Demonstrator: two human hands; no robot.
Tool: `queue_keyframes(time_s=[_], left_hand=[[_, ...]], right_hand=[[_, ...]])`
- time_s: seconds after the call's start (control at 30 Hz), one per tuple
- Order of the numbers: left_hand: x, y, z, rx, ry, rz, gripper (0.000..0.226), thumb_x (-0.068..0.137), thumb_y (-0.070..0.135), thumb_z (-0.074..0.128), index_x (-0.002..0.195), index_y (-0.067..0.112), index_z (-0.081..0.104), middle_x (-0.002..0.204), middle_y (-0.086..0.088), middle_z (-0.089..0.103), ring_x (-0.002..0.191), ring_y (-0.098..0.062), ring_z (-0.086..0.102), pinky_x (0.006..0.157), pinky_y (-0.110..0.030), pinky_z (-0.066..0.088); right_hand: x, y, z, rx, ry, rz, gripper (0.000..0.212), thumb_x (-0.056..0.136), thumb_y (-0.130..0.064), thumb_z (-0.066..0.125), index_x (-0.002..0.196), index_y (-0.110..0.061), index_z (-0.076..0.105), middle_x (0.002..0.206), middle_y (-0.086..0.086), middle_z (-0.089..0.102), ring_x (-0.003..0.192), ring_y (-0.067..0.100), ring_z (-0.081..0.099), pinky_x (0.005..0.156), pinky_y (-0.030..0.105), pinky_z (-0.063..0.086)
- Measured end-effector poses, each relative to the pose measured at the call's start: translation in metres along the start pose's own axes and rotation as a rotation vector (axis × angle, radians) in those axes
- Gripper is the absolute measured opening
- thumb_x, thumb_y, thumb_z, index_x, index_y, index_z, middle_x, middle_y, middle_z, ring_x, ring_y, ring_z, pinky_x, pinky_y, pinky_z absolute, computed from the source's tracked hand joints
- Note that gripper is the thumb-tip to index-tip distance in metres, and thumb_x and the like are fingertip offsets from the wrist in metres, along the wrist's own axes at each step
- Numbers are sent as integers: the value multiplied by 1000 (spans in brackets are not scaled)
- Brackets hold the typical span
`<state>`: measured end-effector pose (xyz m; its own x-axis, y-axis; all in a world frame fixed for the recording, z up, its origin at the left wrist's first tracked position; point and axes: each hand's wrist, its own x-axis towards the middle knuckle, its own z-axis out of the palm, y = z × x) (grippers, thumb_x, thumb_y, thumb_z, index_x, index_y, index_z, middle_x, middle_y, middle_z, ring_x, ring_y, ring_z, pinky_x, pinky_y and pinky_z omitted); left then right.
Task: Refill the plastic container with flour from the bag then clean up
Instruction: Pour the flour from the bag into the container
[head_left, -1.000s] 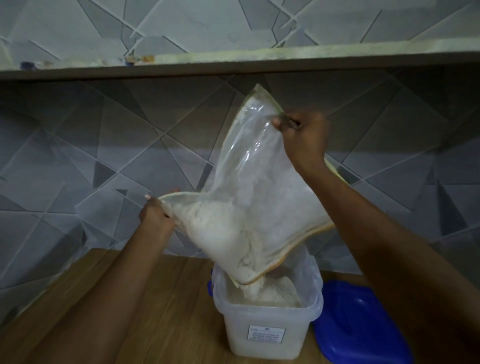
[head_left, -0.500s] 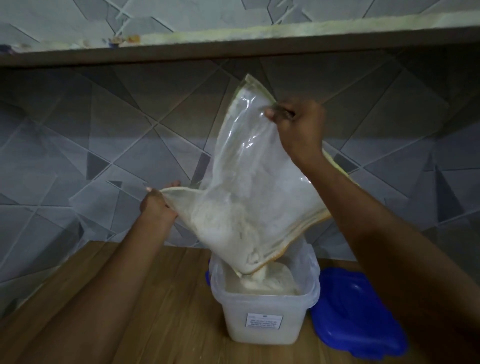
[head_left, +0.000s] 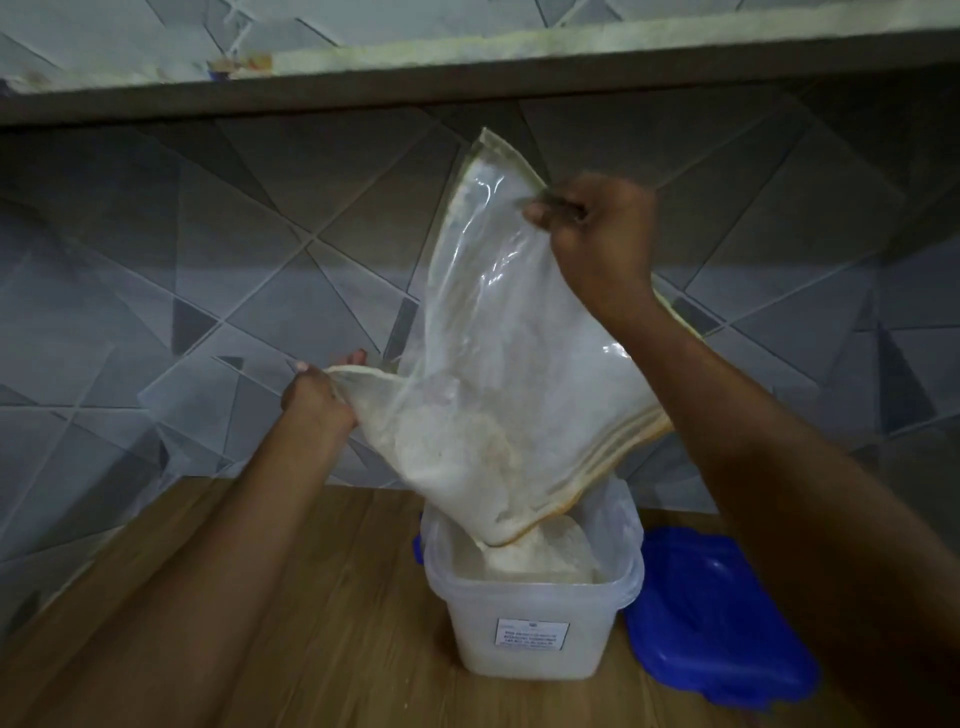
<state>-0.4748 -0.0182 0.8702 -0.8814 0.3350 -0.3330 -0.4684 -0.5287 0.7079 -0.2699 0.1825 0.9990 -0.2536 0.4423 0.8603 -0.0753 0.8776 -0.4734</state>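
Flour bag (head_left: 519, 374) hangs tilted between both grips, mouth down in the plastic container (head_left: 530, 618). Left hand (head_left: 317, 400) pinches its lower corner; right hand (head_left: 597, 234) clamps the top edge.

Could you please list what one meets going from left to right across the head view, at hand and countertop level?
Left hand gripping a bag corner → clear plastic flour bag → right hand pinching the bag's upper edge → blue plastic lid lying on the wooden countertop.
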Motion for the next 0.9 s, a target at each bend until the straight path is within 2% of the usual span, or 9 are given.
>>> queue_keyframes(time_s=[0.1,0.2,0.27,0.37,0.5,0.63,0.73,0.83,0.9], left_hand=[[-9,1,5,70,32,53,55,107,38,22,153,8,24,159,-6,31,146,-27,31,106,-39,36],[-11,4,3,35,-15,-29,63,105,48,19,154,8,21,161,-8,25,148,-33,23,118,-49,18],[-9,3,-1,14,-32,-31,62,105,48,21,153,8,25,159,-8,29,146,-33,27,117,-48,21],[-9,8,-7,47,-20,1,62,105,47,27,153,8,26,158,-12,32,144,-32,32,115,-46,28],[-5,16,-13,-71,-55,-47,65,104,49,29,151,5,28,154,-14,38,141,-35,36,111,-49,30],[-14,18,-9,-29,-73,-14,61,105,47,28,152,8,29,156,-11,35,143,-31,35,113,-44,31],[-22,15,-8,-18,-69,-21,61,105,47,27,150,7,32,151,-10,39,142,-33,35,114,-45,29],[-18,15,-14,3,-27,-18,60,105,47,27,151,8,31,156,-9,35,143,-32,34,114,-44,30],[-19,11,-16,-24,-33,-60,61,105,46,25,151,5,30,156,-9,36,143,-33,32,118,-47,24]], right_hand=[[-1,5,-3,27,125,105,14,81,-24,76,90,-15,82,75,-6,72,69,6,63,61,20,47],[-7,2,-4,54,75,0,8,81,-21,77,82,-14,79,65,-13,65,62,-3,59,59,23,47],[-5,1,-6,82,59,-62,7,80,-18,79,78,-12,78,57,-20,53,57,-9,52,57,20,42],[1,4,-10,182,207,30,4,79,-18,79,79,-13,78,64,-16,60,60,-2,56,59,27,47],[7,-2,-6,123,99,-48,10,78,-18,80,76,-9,79,63,-8,62,60,2,56,57,24,43],[12,6,-7,125,194,74,11,78,-21,76,85,-13,81,72,-9,68,67,5,62,65,29,52],[8,-3,-5,77,-2,-49,10,79,-21,79,85,-14,81,69,-8,67,61,1,59,62,23,46],[9,5,-3,80,73,68,16,79,-26,79,90,-14,82,70,-8,67,64,1,59,64,21,47],[5,5,-1,83,27,23,16,80,-26,78,90,-14,82,71,-8,69,64,2,62,63,22,48]])
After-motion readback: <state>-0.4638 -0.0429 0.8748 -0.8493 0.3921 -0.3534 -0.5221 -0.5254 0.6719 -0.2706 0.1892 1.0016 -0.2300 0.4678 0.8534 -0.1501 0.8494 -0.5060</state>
